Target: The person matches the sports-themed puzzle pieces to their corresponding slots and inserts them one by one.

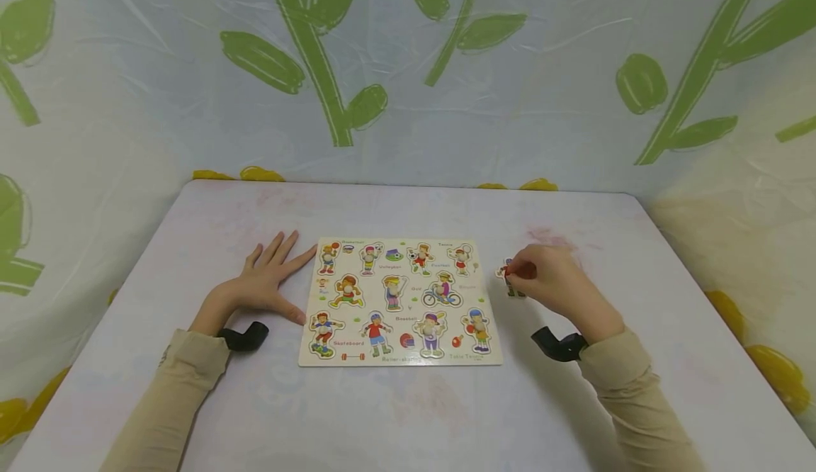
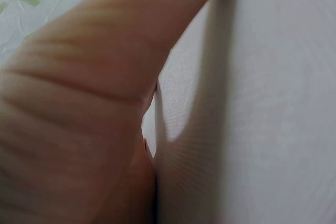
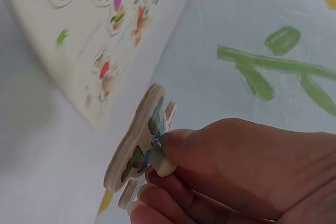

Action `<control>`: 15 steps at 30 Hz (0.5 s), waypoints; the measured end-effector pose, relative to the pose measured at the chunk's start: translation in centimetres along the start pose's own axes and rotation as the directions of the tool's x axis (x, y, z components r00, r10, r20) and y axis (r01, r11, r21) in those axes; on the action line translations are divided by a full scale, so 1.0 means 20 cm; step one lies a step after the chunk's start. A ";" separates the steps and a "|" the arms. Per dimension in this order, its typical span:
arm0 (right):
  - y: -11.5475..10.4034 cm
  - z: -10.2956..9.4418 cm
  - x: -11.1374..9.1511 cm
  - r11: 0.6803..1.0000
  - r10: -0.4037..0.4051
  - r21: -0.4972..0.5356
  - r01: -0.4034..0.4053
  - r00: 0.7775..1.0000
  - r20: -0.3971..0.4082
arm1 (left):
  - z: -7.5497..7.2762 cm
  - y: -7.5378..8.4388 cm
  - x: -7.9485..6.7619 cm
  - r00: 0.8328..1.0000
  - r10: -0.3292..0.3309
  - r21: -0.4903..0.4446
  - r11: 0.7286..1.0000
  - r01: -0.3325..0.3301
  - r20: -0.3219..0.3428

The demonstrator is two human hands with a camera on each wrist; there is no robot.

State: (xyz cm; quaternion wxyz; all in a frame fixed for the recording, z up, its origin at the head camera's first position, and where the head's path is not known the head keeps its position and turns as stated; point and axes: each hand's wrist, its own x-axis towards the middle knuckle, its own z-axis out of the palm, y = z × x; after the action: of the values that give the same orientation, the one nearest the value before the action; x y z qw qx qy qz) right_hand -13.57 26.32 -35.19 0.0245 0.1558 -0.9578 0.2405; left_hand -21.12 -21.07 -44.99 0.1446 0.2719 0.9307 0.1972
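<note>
A wooden knob puzzle board point(image 1: 372, 289) with sports figures and printed words lies flat on the table. Between the thumb and fingers of my right hand point(image 1: 557, 281), just right of the board, is a wooden puzzle piece point(image 3: 142, 140), pinched by its small round knob point(image 3: 163, 161). The right wrist view shows the piece tilted on edge, its picture partly covered by the fingers. My left hand point(image 1: 268, 281) rests on the table with fingers spread, thumb and index fingertips right at the board's left edge. Most figures carry a knob; the roller-skating figure point(image 1: 377, 332) shows none.
The white table point(image 1: 408, 422) spreads around the board. Behind it hangs a pale sheet point(image 1: 510, 125) with green leaf prints. A black wrist device point(image 1: 245, 337) sits on the left wrist, another black wrist device point(image 1: 559, 345) on the right.
</note>
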 end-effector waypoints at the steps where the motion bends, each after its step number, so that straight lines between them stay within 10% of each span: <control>1: -0.01 0.01 0.01 1.000 0.000 0.006 0.000 1.000 0.003 | 0.00 0.00 0.00 1.000 0.000 -0.001 1.000 0.000 -0.001; 15: -0.18 0.10 0.13 0.996 -0.070 0.051 0.068 0.997 0.040 | 0.01 -0.01 0.01 1.000 -0.003 0.008 1.000 0.003 -0.004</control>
State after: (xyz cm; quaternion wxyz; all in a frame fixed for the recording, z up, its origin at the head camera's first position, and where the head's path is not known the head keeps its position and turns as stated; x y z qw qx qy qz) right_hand -14.79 21.66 -34.95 0.0089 0.1942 -0.9459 0.2598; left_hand -21.28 -21.13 -45.31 0.1421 0.2708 0.9321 0.1939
